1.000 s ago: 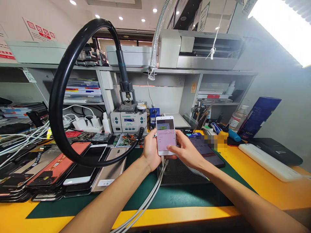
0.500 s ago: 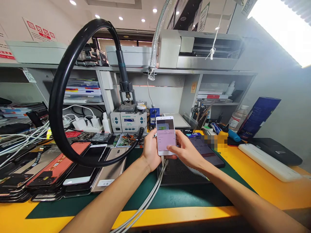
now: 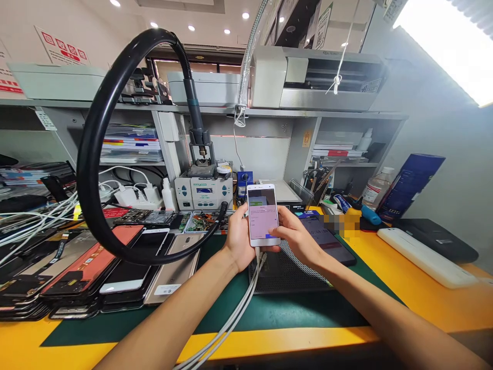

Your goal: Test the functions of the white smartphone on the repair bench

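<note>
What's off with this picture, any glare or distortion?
Head view: upper-right lamp burns out to white, hazing the nearby wall; head view: forearms look stretched toward the bottom edge; head view: a pixelated patch hides part of the yellow desk; head view: text on the white phone is too small to read.

This looks like a phone-repair workshop, with a wall poster [image 3: 61, 47] in red lettering lending it a shop's air. Stacked phones [image 3: 131, 270] and stripped handsets [image 3: 80, 285] fill the left end of the yellow desk [image 3: 300, 338]; a lit white phone [image 3: 262, 220] is above the middle. Toward the back edge sit a tray [image 3: 188, 223] of small circuit boards [image 3: 204, 222] and a station with digital display [image 3: 204, 191] — its thick black hose [image 3: 87, 144] looping high. Slim hand tools [image 3: 321, 185] and a labelled bottle [image 3: 375, 192] stand near the back right corner.
</note>
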Demonstrator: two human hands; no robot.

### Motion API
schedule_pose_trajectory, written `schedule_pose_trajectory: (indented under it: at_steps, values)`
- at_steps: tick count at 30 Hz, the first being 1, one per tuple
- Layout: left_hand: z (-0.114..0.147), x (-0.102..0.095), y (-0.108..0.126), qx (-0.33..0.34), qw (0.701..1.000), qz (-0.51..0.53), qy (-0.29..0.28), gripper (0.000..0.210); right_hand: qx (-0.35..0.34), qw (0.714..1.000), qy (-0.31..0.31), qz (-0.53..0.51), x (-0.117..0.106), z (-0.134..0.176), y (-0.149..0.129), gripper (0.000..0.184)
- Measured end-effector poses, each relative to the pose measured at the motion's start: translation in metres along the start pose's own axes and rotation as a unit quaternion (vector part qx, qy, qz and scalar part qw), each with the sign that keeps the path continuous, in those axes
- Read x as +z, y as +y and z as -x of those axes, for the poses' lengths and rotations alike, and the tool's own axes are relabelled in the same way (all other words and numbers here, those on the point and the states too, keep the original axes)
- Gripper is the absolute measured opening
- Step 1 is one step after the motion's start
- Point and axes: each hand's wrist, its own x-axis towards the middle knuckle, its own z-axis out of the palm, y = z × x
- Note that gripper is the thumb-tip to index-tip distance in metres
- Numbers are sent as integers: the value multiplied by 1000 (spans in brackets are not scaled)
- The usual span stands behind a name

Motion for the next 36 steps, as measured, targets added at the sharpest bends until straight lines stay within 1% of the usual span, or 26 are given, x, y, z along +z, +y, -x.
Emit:
schedule_pose_trajectory:
  at_steps: [6, 15, 24, 30, 36]
  values:
    - [0, -1, 2, -6, 1000, -5, 4, 60, 29, 999, 14, -40, -3, -2, -2, 29]
    - [1, 0, 2, -4, 1000, -2, 3, 57, 39, 996, 15, -83, -1, -4, -5, 30]
    - [2, 2, 2, -3, 1000, -3, 7, 56, 36, 998, 15, -54, -4, -4, -1, 28]
    - [1, 1, 2, -5, 1000, -7, 8, 57, 36, 998, 24, -37, -3, -4, -3, 35]
    - [2, 2, 2, -8, 1000, 3, 15, 55, 37, 999, 25, -22, -1, -5, -5, 36]
